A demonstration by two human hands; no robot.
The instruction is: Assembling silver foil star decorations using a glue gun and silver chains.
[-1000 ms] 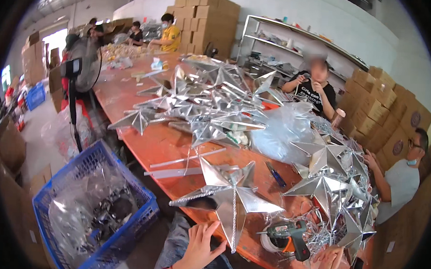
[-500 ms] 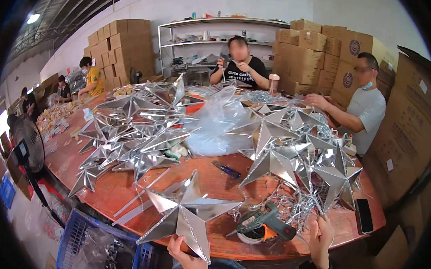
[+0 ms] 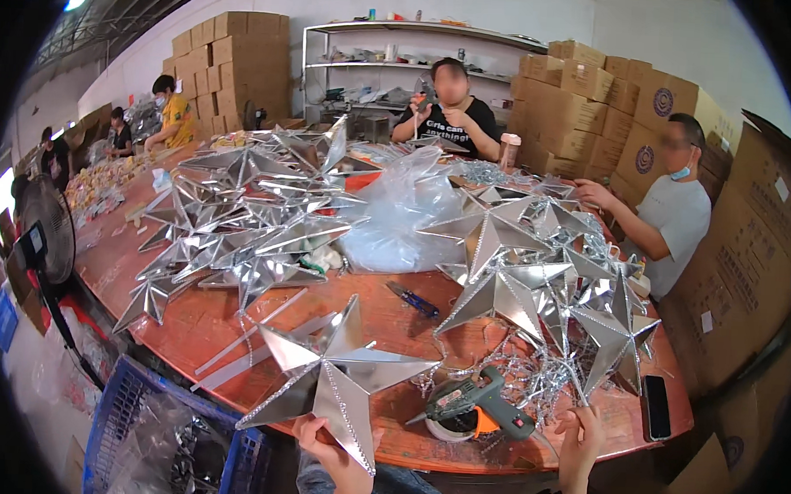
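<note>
My left hand (image 3: 333, 456) grips a lower point of a silver five-pointed star (image 3: 347, 382), held just above the table's near edge. Lines of small silver beads run along some of its ridges. My right hand (image 3: 581, 440) is closed with fingertips pinched on the end of a thin silver strand (image 3: 572, 371), which leads up into a tangle of bead strands (image 3: 531, 372). Between my hands a dark green glue gun (image 3: 481, 405) with an orange trigger lies across a white ring-shaped thing (image 3: 449, 430).
Finished-looking silver stars are heaped at left (image 3: 247, 210) and right (image 3: 508, 287), with a clear plastic bag (image 3: 401, 221) between them. Cutters (image 3: 413, 299), pale strips (image 3: 263, 352) and a phone (image 3: 657, 408) lie nearby. A blue crate (image 3: 129, 394) and fan (image 3: 47, 232) stand left. Co-workers sit around.
The view has shifted slightly. My left hand keeps hold of the star, and my right hand stays pinched near the strands, now a little lower and further left in the picture.
</note>
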